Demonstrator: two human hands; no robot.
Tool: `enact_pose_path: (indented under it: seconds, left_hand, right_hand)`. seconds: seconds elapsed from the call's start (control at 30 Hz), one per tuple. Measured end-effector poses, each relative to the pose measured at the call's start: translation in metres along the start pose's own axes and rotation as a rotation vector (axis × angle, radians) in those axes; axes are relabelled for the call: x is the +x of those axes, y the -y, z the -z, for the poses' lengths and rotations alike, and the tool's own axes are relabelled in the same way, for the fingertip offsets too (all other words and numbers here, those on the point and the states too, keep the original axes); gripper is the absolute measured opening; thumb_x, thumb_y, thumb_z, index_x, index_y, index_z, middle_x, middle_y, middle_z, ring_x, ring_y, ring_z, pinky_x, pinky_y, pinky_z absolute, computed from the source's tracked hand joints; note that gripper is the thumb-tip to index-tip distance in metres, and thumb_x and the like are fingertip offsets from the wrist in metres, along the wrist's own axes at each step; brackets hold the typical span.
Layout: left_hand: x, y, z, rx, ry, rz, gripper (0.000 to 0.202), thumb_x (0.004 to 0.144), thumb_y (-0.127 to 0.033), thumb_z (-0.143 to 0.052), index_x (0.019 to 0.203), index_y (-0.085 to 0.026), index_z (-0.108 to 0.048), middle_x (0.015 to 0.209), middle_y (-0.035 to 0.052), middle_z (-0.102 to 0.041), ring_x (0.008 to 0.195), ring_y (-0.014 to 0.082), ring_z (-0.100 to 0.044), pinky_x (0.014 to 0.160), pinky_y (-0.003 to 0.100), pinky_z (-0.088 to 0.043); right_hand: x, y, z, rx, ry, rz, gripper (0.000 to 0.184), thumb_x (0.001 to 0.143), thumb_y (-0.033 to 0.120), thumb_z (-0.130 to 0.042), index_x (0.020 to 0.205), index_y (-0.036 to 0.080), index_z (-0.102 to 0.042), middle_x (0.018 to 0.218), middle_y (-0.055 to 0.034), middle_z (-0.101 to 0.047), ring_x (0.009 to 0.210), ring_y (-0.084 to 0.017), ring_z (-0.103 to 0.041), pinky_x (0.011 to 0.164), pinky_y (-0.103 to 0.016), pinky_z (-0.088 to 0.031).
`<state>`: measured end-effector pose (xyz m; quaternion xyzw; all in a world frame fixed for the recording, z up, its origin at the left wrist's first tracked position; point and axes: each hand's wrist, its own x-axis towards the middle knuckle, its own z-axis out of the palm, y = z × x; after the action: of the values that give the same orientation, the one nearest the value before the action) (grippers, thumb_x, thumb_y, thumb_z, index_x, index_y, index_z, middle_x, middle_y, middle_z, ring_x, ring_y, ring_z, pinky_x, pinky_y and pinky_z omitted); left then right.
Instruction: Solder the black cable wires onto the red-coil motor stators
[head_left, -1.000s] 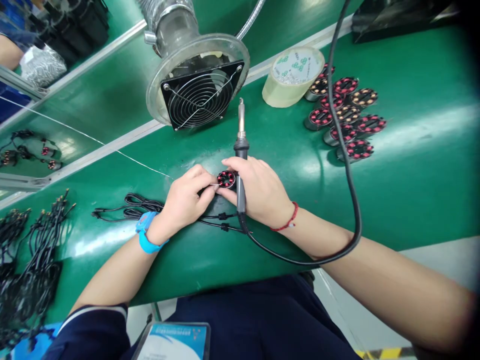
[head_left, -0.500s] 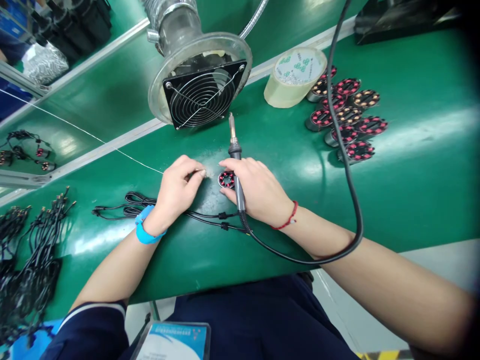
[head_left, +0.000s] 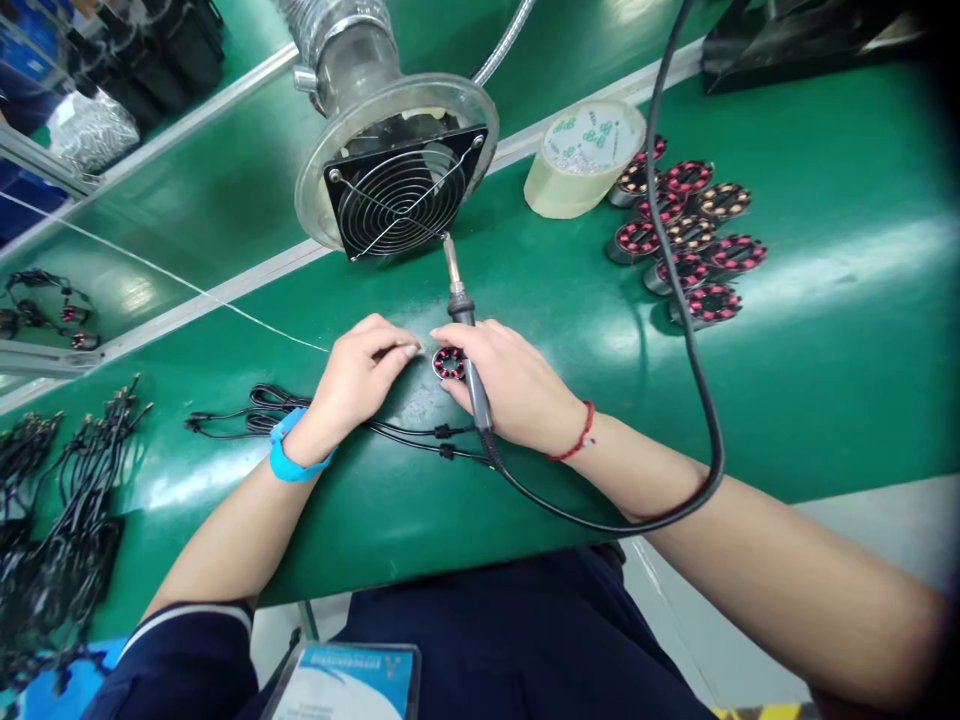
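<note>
Item 1, left hand [head_left: 360, 375]: palm down on the belt [head_left: 825, 350], fingers pressed together, tips just beside the stator [head_left: 448, 362]. The wire [head_left: 187, 285] runs in under the fingers; I log it as pinched, though the grip itself is hidden.

Item 2, right hand [head_left: 517, 385]: closed round the iron [head_left: 466, 345], whose tip points away toward the fan [head_left: 401, 195]. Thumb and forefinger touch the stator.

Item 3, stator: flat on the belt between both hands, red windings up.

Item 4, leads [head_left: 420, 435]: black, running under both wrists.

Item 5, surface: green belt with glare. A tape roll [head_left: 585, 155] sits far right, touching a cluster of stators [head_left: 686, 235]. Cable bundles [head_left: 67, 480] lie far left.

Item 6, room: I note a second green lane beyond a metal rail [head_left: 225, 290].
</note>
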<state>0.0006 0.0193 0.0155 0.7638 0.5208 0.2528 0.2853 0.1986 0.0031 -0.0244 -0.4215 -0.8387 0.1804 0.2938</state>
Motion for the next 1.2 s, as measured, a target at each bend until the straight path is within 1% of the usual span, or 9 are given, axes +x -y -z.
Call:
enact_pose_path:
  seconds: [0.1,0.33,0.53,0.6,0.73,0.8,0.9,1.0,1.2]
  left_hand:
    - [0.001,0.002,-0.001,-0.023,-0.065,0.092,0.013,0.088,-0.022,-0.058,0.090,-0.017,-0.070,0.081,0.0009,-0.061,0.072,0.0118,-0.054,0.066,0.024,-0.042]
    - [0.002,-0.001,-0.004,-0.021,0.189,0.121,0.022,0.089,-0.027,-0.054,0.070,-0.015,-0.058,0.071,-0.0002,-0.052,0.070,0.0126,-0.049,0.068,0.026,-0.039]
    - [0.000,-0.007,0.002,-0.065,0.114,0.209,0.023,0.092,-0.031,-0.050,0.078,-0.015,-0.060,0.076,0.0008,-0.057,0.072,0.0129,-0.051,0.069,0.027,-0.039]
    - [-0.004,-0.014,0.006,-0.024,0.228,0.159,0.021,0.091,-0.032,-0.053,0.081,-0.016,-0.061,0.081,0.0013,-0.058,0.075,0.0135,-0.053,0.071,0.027,-0.040]
    - [-0.016,-0.031,0.005,0.186,0.660,-0.002,0.019,0.088,-0.031,-0.061,0.103,-0.019,-0.062,0.102,0.0043,-0.060,0.086,0.0170,-0.058,0.074,0.029,-0.043]
    - [-0.019,-0.035,0.002,0.268,0.725,-0.014,0.016,0.090,-0.029,-0.058,0.103,-0.019,-0.061,0.104,0.0048,-0.060,0.085,0.0176,-0.058,0.073,0.029,-0.043]
    - [-0.019,-0.035,0.000,0.208,0.618,0.018,0.010,0.090,-0.025,-0.056,0.096,-0.018,-0.061,0.095,0.0035,-0.063,0.082,0.0162,-0.057,0.072,0.029,-0.042]
    - [-0.014,-0.031,0.006,-0.030,0.440,0.130,0.014,0.091,-0.029,-0.056,0.096,-0.018,-0.064,0.085,0.0010,-0.063,0.071,0.0122,-0.052,0.067,0.026,-0.041]
    - [-0.009,-0.026,0.016,-0.405,0.249,0.255,0.023,0.086,-0.038,-0.063,0.090,-0.015,-0.066,0.081,0.0014,-0.062,0.072,0.0111,-0.051,0.067,0.023,-0.041]
  right_hand:
    - [0.000,0.000,0.001,0.008,0.013,0.022,0.043,0.084,0.013,-0.059,0.127,0.015,-0.051,0.110,-0.0121,-0.067,0.092,-0.028,-0.060,0.080,-0.043,-0.052]
    - [0.002,0.001,0.002,0.023,0.016,0.019,0.042,0.085,0.016,-0.057,0.127,0.013,-0.051,0.108,-0.0126,-0.068,0.093,-0.028,-0.060,0.082,-0.045,-0.053]
    - [0.001,-0.006,0.010,0.081,0.031,-0.047,0.045,0.084,0.014,-0.051,0.128,0.016,-0.049,0.112,-0.0125,-0.067,0.098,-0.028,-0.062,0.089,-0.049,-0.052]
    - [0.001,-0.014,0.016,0.147,0.037,-0.081,0.052,0.080,0.012,-0.052,0.131,0.016,-0.045,0.117,-0.0135,-0.066,0.105,-0.028,-0.062,0.093,-0.049,-0.051]
    - [0.001,-0.025,0.027,0.315,0.026,-0.151,0.062,0.074,0.011,-0.053,0.133,0.020,-0.040,0.125,-0.0122,-0.063,0.115,-0.026,-0.061,0.099,-0.047,-0.050]
    - [0.001,-0.025,0.029,0.353,-0.031,-0.173,0.059,0.074,0.011,-0.054,0.130,0.023,-0.042,0.122,-0.0097,-0.066,0.114,-0.024,-0.063,0.098,-0.045,-0.051]
    - [0.002,-0.020,0.028,0.409,-0.137,-0.192,0.047,0.078,0.012,-0.054,0.122,0.026,-0.046,0.110,-0.0057,-0.070,0.104,-0.020,-0.068,0.094,-0.041,-0.053]
    - [0.002,-0.013,0.024,0.556,-0.206,-0.199,0.040,0.082,0.015,-0.055,0.119,0.028,-0.047,0.100,-0.0019,-0.071,0.089,-0.016,-0.071,0.085,-0.035,-0.056]
    - [0.003,0.001,0.017,0.904,-0.224,-0.215,0.043,0.082,0.015,-0.060,0.119,0.028,-0.044,0.092,0.0019,-0.067,0.077,-0.011,-0.069,0.078,-0.028,-0.058]
